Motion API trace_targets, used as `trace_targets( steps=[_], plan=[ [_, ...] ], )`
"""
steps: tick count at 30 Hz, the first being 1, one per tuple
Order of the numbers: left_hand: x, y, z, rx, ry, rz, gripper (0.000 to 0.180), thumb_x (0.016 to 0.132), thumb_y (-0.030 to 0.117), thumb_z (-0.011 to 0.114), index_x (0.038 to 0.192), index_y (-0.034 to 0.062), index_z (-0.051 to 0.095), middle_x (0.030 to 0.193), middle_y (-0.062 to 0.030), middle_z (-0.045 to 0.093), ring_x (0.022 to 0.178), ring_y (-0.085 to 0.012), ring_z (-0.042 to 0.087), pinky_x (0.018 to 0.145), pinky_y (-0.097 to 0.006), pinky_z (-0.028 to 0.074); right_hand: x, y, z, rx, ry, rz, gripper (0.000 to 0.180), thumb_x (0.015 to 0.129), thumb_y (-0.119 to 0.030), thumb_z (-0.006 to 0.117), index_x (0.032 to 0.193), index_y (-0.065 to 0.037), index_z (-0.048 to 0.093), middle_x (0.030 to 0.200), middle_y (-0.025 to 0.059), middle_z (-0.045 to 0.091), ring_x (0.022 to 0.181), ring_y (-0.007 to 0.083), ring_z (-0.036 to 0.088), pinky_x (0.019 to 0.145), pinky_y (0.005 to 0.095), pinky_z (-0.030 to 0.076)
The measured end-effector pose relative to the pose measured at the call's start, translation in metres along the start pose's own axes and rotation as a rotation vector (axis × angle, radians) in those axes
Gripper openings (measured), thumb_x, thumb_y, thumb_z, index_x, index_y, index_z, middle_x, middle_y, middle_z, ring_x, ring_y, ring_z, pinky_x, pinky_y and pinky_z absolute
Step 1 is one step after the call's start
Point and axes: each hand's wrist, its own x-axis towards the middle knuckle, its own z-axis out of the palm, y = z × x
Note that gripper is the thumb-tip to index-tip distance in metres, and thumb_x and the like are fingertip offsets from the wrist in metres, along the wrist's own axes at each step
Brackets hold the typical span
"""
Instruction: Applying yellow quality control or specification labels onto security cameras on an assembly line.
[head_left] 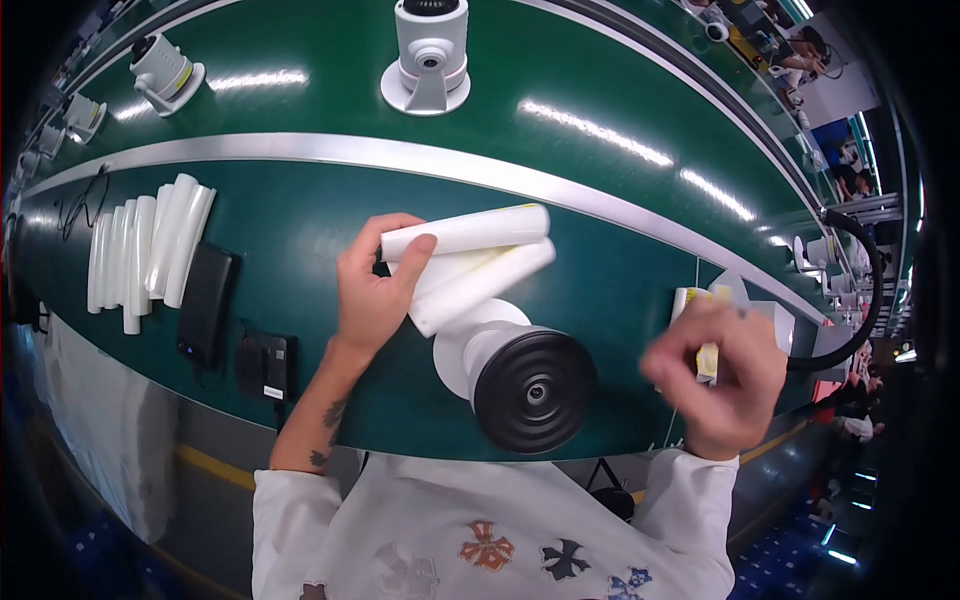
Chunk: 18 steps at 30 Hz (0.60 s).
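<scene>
My left hand (pixel 378 290) is closed around white rolls of sheet or film (pixel 470 230), with the thumb pressed on the upper one. The lower roll (pixel 490 285) fans out from it and looks slightly blurred. Just below the rolls, a white device with a round black ribbed end (pixel 535 392) lies on the bench, that end facing me. Over the bench's right side is my right hand (pixel 725 375), blurred, its fingers curled toward the thumb. A small yellow-and-white piece (pixel 707 362) shows by the fingers; whether they hold it is unclear.
Several white rolls (pixel 150 245) lie at the left, beside a black slab-shaped object (pixel 208 303) and a black box with a cable (pixel 266 365). Beyond the metal rail (pixel 330 147) stand white camera-like devices (pixel 428 60). A black hose (pixel 872 300) arcs at the right.
</scene>
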Motion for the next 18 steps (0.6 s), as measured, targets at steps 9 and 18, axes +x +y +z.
trace_targets(
  steps=[9,18],
  plan=[
    [-0.022,-0.011,-0.032,0.278,0.069,0.360,0.047,0.083,0.024,0.067,0.119,-0.0009,0.051,0.126,-0.0197,0.050,0.117,-0.0333,0.049,0.099,-0.042,0.038,0.004,-0.005,0.026,0.510,-0.529,0.340,0.010,0.082,-0.004,0.069,0.077,0.000,0.061,0.045,0.0010,0.044,0.037,0.0104,0.039,0.040,0.0260,0.030],
    [-0.048,0.047,-0.020,-0.053,-0.289,0.671,0.032,0.079,0.028,0.067,0.104,0.0088,0.063,0.117,-0.0160,0.062,0.110,-0.0381,0.056,0.088,-0.049,0.047,0.000,-0.003,0.041,0.289,-0.375,0.392,0.007,0.080,-0.002,0.068,0.080,0.000,0.062,0.044,0.0013,0.046,0.037,0.0088,0.043,0.040,0.0258,0.032]
  ],
)
